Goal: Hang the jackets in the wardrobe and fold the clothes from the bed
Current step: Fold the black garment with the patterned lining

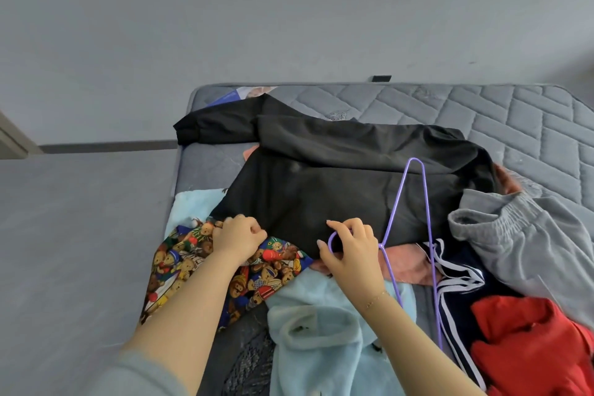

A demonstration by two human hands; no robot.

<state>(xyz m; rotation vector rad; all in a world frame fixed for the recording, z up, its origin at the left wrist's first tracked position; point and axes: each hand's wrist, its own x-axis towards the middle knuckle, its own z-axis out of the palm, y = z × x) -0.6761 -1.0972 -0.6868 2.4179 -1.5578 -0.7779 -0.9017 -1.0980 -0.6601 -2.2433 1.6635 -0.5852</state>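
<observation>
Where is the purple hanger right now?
In the head view, right of centre: the purple hanger lies across the black jacket on the mattress, its hook gripped by the right hand, with grey sweatpants just to its right.

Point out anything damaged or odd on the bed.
The bare quilted mattress has a scuffed, worn patch just beyond the black jacket. Otherwise only heaped unfolded clothes.

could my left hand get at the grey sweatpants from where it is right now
Probably not easily. The left hand grips the black jacket at the near left, while the grey sweatpants lie far right, past the right hand holding the purple hanger.
</observation>
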